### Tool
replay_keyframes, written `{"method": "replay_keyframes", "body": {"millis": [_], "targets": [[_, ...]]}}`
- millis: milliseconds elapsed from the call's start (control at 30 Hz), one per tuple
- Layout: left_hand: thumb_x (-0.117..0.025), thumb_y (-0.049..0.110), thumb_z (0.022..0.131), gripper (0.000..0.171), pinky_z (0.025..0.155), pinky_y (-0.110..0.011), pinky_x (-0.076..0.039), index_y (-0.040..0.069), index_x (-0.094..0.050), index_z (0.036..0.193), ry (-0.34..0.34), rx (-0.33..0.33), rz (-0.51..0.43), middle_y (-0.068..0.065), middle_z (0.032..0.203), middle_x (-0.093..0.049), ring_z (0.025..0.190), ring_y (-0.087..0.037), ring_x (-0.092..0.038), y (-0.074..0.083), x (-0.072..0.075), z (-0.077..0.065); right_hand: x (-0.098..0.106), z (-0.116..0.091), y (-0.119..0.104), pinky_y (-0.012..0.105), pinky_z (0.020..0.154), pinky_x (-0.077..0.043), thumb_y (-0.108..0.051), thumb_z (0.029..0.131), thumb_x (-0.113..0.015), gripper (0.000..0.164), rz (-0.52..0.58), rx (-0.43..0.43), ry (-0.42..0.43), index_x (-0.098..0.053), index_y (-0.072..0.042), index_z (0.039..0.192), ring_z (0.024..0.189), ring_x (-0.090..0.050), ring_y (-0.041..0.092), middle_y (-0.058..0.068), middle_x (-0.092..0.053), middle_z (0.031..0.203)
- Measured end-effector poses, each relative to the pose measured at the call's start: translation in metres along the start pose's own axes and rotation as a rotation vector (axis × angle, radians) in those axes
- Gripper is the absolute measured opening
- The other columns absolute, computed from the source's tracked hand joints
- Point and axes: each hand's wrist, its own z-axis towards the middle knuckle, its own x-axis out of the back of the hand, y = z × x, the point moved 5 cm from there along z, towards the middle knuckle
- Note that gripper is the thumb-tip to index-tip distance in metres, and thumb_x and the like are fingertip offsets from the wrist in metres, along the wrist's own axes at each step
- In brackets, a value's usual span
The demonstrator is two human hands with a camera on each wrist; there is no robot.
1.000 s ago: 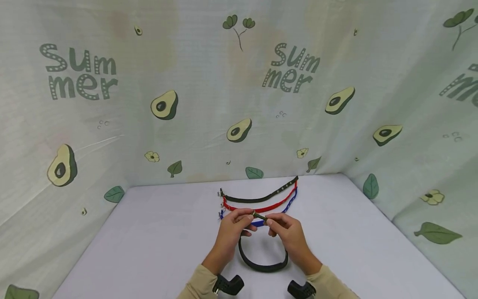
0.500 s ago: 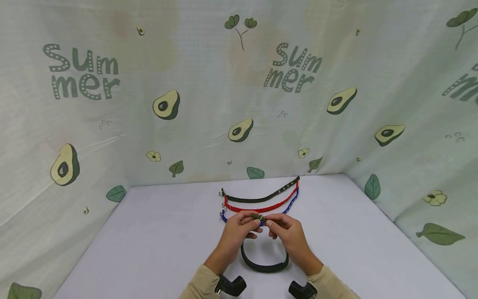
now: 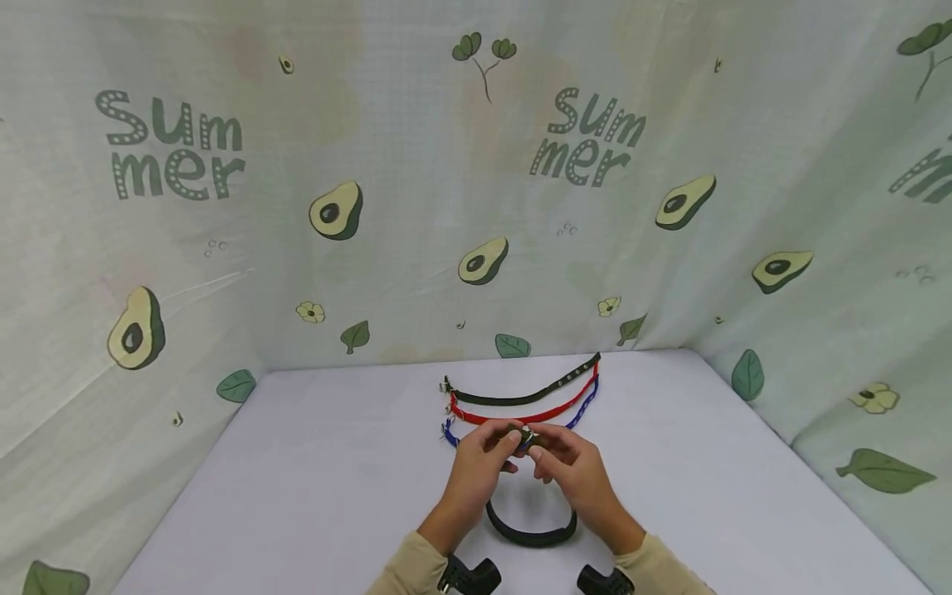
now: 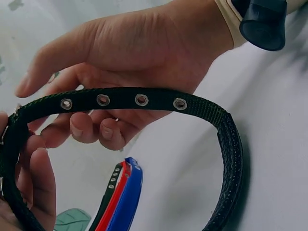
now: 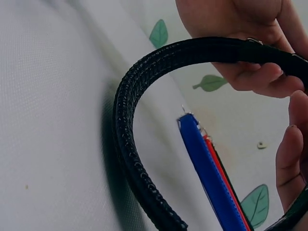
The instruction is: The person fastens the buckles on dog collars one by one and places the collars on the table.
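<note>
A dark pet collar (image 3: 531, 540) forms a loop that hangs below both hands, its padded part lowest. Its strap shows metal eyelets (image 4: 141, 100) in the left wrist view. My left hand (image 3: 476, 463) pinches one end of the collar between thumb and fingers. From the other side my right hand (image 3: 578, 467) pinches the collar close by, and the fingertips nearly meet. Between them a small metal buckle (image 3: 526, 433) glints. Fingers partly hide the joined ends, so I cannot tell how far the strap runs through.
Behind the hands, a dark studded collar (image 3: 506, 402), a red collar (image 3: 546, 411) and a blue collar (image 3: 583, 406) lie curved side by side on the white table (image 3: 335, 479). A printed curtain (image 3: 416, 165) stands along the table's back edge.
Both hands have drawn closer together. The strap length seen between the fingertips has shortened, and the buckle has moved right, now facing up at the fingertips. The head view has shifted slightly.
</note>
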Motion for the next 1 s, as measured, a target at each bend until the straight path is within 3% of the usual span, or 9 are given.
{"method": "replay_keyframes", "body": {"millis": [133, 233, 433, 633, 833, 1000], "targets": [[-0.067, 0.023, 0.098, 0.027, 0.08, -0.03, -0.056, 0.007, -0.067, 0.121, -0.008, -0.031, 0.061, -0.004, 0.104, -0.07, 0.091, -0.018, -0.067, 0.002, -0.002, -0.004, -0.002, -0.002, -0.003, 0.031, 0.063, -0.056, -0.013, 0.094, -0.071, 0.037, -0.027, 0.039, -0.022, -0.063, -0.005, 0.129, 0.071, -0.064, 0.02, 0.013, -0.068, 0.098], [-0.067, 0.024, 0.098, 0.028, 0.085, -0.031, -0.055, 0.008, -0.067, 0.12, -0.029, -0.065, 0.083, -0.004, 0.106, -0.071, 0.093, -0.018, -0.068, 0.007, -0.004, -0.005, -0.002, -0.003, -0.007, 0.031, 0.062, -0.056, -0.013, 0.094, -0.071, 0.03, -0.05, 0.076, 0.003, -0.066, -0.006, 0.123, 0.07, -0.064, 0.02, 0.011, -0.069, 0.095], [-0.064, 0.023, 0.1, 0.031, 0.087, -0.032, -0.056, 0.002, -0.064, 0.122, -0.034, -0.067, 0.002, -0.009, 0.111, -0.067, 0.096, -0.021, -0.069, 0.011, -0.007, -0.006, -0.001, -0.003, -0.014, 0.03, 0.058, -0.054, -0.011, 0.093, -0.073, 0.02, -0.053, 0.105, 0.048, -0.069, -0.004, 0.111, 0.065, -0.063, 0.019, 0.014, -0.067, 0.084], [-0.061, 0.027, 0.102, 0.03, 0.086, -0.033, -0.056, 0.008, -0.06, 0.125, -0.002, -0.043, -0.035, -0.011, 0.115, -0.064, 0.098, -0.023, -0.069, 0.008, -0.003, -0.004, -0.003, -0.004, -0.011, 0.03, 0.058, -0.055, -0.009, 0.093, -0.071, 0.017, -0.038, 0.084, 0.04, -0.068, 0.0, 0.108, 0.064, -0.063, 0.018, 0.018, -0.067, 0.082], [-0.056, 0.031, 0.104, 0.029, 0.083, -0.034, -0.057, 0.014, -0.059, 0.128, -0.033, -0.095, 0.002, -0.012, 0.115, -0.064, 0.093, -0.025, -0.07, 0.011, 0.001, -0.003, -0.002, -0.005, -0.007, 0.03, 0.06, -0.056, -0.006, 0.093, -0.07, 0.016, -0.014, 0.072, 0.026, -0.066, 0.0, 0.108, 0.064, -0.063, 0.017, 0.007, -0.069, 0.08], [-0.058, 0.032, 0.103, 0.03, 0.079, -0.033, -0.058, 0.014, -0.06, 0.127, -0.06, -0.123, 0.044, -0.012, 0.116, -0.063, 0.09, -0.025, -0.07, 0.013, 0.002, -0.002, -0.002, -0.006, -0.005, 0.03, 0.06, -0.056, -0.005, 0.094, -0.068, 0.015, 0.019, 0.071, 0.008, -0.064, 0.002, 0.107, 0.067, -0.063, 0.018, 0.01, -0.068, 0.082]]}}
